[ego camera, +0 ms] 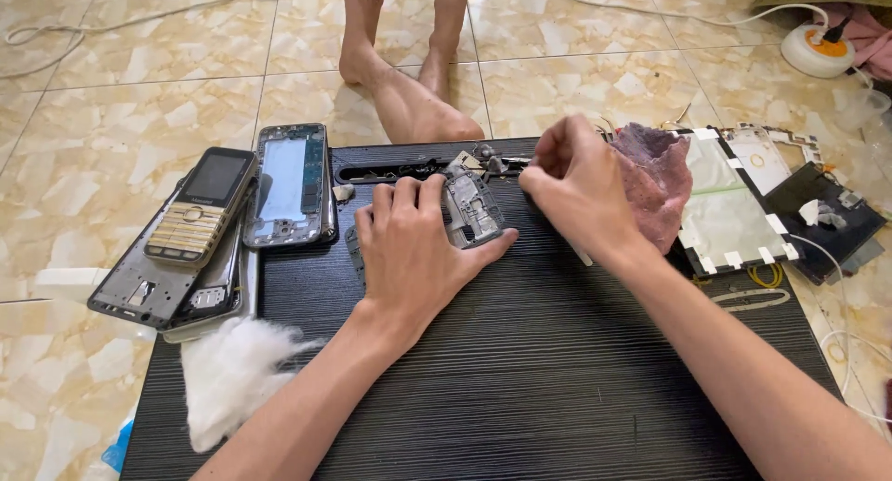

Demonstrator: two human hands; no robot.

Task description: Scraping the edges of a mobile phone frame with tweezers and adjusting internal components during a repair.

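Note:
My left hand (413, 244) lies flat on a black ribbed board (520, 379), its fingers pinning down a small grey phone frame (472, 207) that is stripped of its cover. My right hand (581, 184) hovers just right of that frame with its fingers pinched together, apparently on a thin tool whose pale tip shows below the wrist; what it is I cannot tell. Small metal parts (488, 158) lie near a slot at the board's far edge.
A keypad phone (200, 207) rests on stacked phone shells (149, 290), beside an opened phone body (290, 184). A white cotton wad (228, 374) lies front left. A pink cloth (655, 179), white screen panel (729, 207) and dark parts (827, 216) sit right. My bare legs (409, 91) stretch ahead.

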